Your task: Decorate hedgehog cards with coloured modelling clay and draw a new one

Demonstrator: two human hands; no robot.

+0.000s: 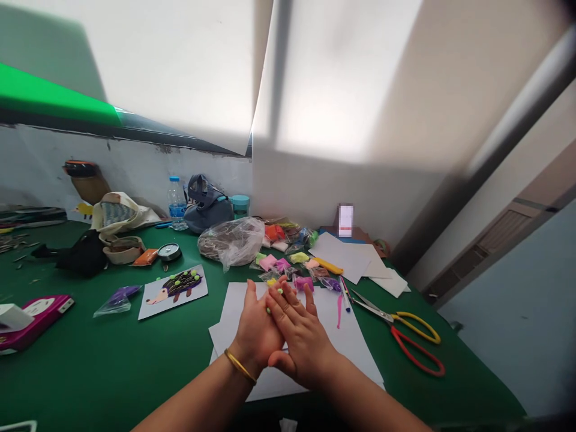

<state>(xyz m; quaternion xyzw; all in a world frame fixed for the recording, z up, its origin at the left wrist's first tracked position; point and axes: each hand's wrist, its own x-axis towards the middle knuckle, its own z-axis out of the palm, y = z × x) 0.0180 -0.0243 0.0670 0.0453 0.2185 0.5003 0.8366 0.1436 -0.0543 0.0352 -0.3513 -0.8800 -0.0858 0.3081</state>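
Observation:
My left hand (pixel 257 330) lies palm up over white paper sheets (pixel 355 360), a gold bangle on its wrist. Across it rests my right hand (pixel 303 339), palm down with the fingers spread. Small bits of light green clay (pixel 279 291) show between the two palms and fingers; how much is hidden there cannot be seen. Beyond the hands lie packets of coloured clay (pixel 303 283). A pink strip (pixel 339 313) is on the paper at the right. To the left, a card with a clay hedgehog (pixel 180 288) bears light green dots on its dark back.
Large scissors (pixel 382 313) with yellow and red handles lie partly open at the right. A purple clay packet (pixel 117 300) and a magenta case (pixel 40 324) are at the left. Behind stand a water bottle (pixel 177 204), a blue bag (pixel 207 207) and a phone (pixel 345 221).

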